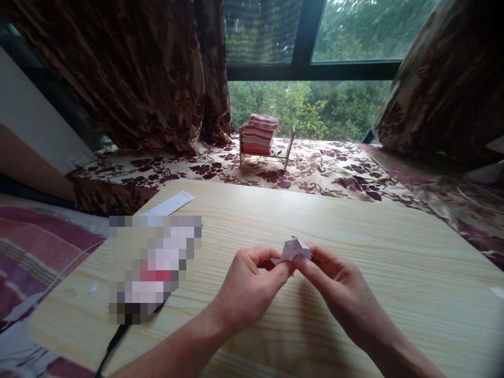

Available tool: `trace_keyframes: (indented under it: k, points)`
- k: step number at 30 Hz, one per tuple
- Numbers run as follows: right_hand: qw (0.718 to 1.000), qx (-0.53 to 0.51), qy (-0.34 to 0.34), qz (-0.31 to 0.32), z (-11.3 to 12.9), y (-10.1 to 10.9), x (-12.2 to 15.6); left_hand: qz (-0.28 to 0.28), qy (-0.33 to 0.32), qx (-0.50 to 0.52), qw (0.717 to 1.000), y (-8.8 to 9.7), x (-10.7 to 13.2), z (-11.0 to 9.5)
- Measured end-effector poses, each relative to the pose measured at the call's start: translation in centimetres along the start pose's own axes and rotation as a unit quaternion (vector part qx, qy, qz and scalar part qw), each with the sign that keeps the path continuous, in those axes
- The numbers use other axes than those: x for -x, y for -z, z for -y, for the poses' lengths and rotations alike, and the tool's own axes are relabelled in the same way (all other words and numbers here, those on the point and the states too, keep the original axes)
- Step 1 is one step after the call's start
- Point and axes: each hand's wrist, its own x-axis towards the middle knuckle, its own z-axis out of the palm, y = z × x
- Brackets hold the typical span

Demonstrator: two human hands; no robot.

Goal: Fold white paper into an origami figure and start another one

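A small piece of folded white paper is held up between both hands, above the wooden table. My left hand pinches its left lower side between thumb and fingers. From the right, my right hand grips it, the thumb pressed on its lower front edge. The paper has several creased faces and a pointed top. Fingertips behind it are partly hidden.
On the table's left lie a pixelated object with a black strap, a white paper strip and a small white scrap. Behind, a little wooden rack bears folded red-and-white striped cloth on the patterned sill cover.
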Motion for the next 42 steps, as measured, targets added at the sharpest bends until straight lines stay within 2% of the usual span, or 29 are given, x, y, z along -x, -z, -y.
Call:
trace_keyframes:
  k: [4, 6, 11, 17, 21, 25, 30, 33, 38, 42]
  points:
    - [0.999, 0.024, 0.021, -0.014, -0.4, -0.3, 0.1, 0.012, -0.015, -0.014, 1.0, 0.1, 0.0, -0.2]
    - [0.999, 0.024, 0.02, -0.019, -0.5, -0.3, 0.1, 0.024, 0.007, 0.002, 1.0, 0.2, 0.0, -0.1]
    - [0.999, 0.024, -0.023, 0.017, 0.4, 0.4, -0.2, 0.032, 0.061, 0.024, 0.997, 0.2, -0.3, 0.2]
    - [0.994, 0.07, -0.011, -0.085, 0.7, 1.4, -0.3, 0.019, 0.069, -0.025, 0.997, 0.0, -0.2, 0.1]
    - [0.993, 0.086, 0.01, -0.078, 0.5, 1.5, -0.2, 0.024, 0.056, -0.053, 0.997, -0.2, 0.0, 0.1]
    - [0.997, 0.027, -0.004, -0.067, 0.1, 1.3, -0.3, 0.027, 0.059, -0.03, 0.997, 0.0, -0.1, 0.2]
    - [0.982, -0.114, -0.075, -0.127, -0.7, 1.1, -0.7, 0.032, 0.089, 0.101, 0.99, 0.4, -0.5, 0.0]
    - [0.964, -0.189, -0.109, -0.15, -0.8, 1.1, -0.9, 0.016, 0.057, 0.101, 0.993, 0.4, -0.4, 0.1]
    - [0.95, -0.235, -0.134, -0.156, -0.5, 0.9, -0.9, -0.025, -0.07, -0.019, 0.997, 0.2, 0.2, 0.0]
    - [0.95, -0.244, -0.137, -0.142, -0.5, 0.7, -0.9, -0.028, -0.091, -0.047, 0.994, 0.2, 0.4, -0.3]
